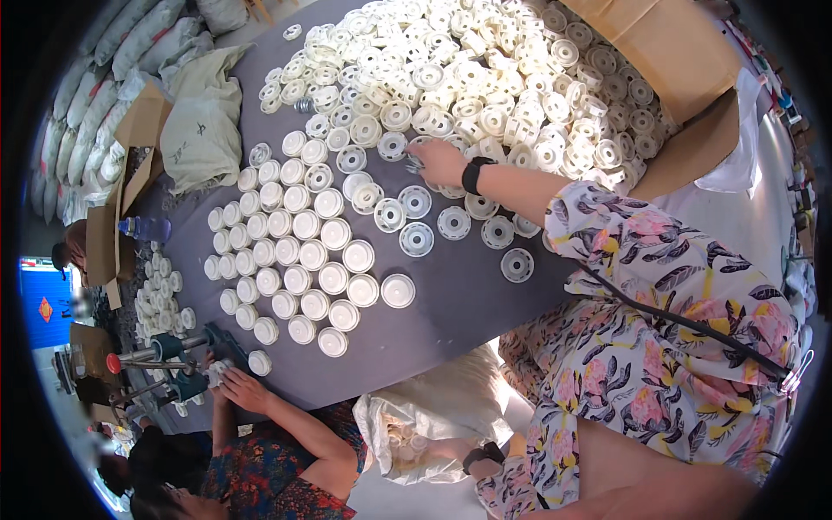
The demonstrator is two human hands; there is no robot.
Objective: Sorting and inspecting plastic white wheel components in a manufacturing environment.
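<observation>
My right hand (439, 163), with a black wristband, is over the table at the front edge of a heap of cream-white slotted plastic discs (485, 95). Its fingers are bent together around something small and shiny that I cannot make out. Just left of the fingertips lies a single white slotted disc (392, 146). More loose slotted discs (416, 239) are spread below the hand. Low in the view, my left hand (452, 449) is at the mouth of a white woven sack (433, 399) holding pale pieces. Its fingers are too unclear to read.
Rows of white round caps (296, 279) stand on the grey table (381, 347). At the lower left a co-worker's hands (243, 387) are at a hand press (169, 351). A cardboard box (685, 61) edges the heap; stuffed sacks (87, 113) are piled at the far left.
</observation>
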